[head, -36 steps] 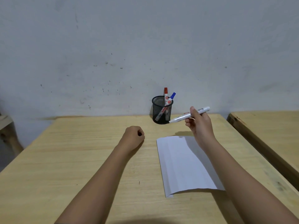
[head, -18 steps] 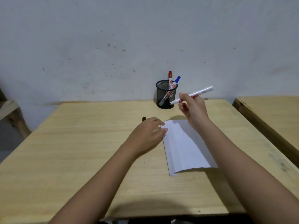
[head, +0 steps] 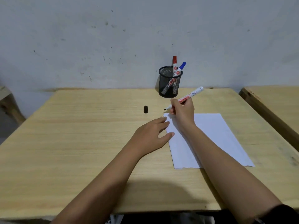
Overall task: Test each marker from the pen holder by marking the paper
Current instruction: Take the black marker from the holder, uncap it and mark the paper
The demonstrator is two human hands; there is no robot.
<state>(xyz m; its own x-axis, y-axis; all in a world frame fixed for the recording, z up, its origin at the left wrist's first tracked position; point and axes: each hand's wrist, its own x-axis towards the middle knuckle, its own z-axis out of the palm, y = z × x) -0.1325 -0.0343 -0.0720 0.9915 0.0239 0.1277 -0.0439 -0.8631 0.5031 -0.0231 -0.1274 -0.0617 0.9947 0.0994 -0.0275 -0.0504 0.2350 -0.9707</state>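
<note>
My right hand (head: 183,112) grips an uncapped white marker (head: 192,95) with red lettering, its black tip pointing down-left just above the far left corner of the white paper (head: 210,136). My left hand (head: 152,135) lies flat with fingers spread, fingertips resting on the paper's left edge. The marker's black cap (head: 145,109) stands on the table left of the tip. A black mesh pen holder (head: 169,82) at the table's back edge holds a red-capped marker (head: 174,62) and a blue-capped marker (head: 182,66).
The wooden table (head: 80,143) stands against a grey scuffed wall. A second wooden table (head: 275,101) stands close on the right, with a narrow gap between. Part of a wooden piece of furniture (head: 6,101) shows at the far left.
My left hand opened, left the black cap on the table and moved right onto the paper's edge. My right hand lowered the marker, now uncapped, toward the paper's far corner.
</note>
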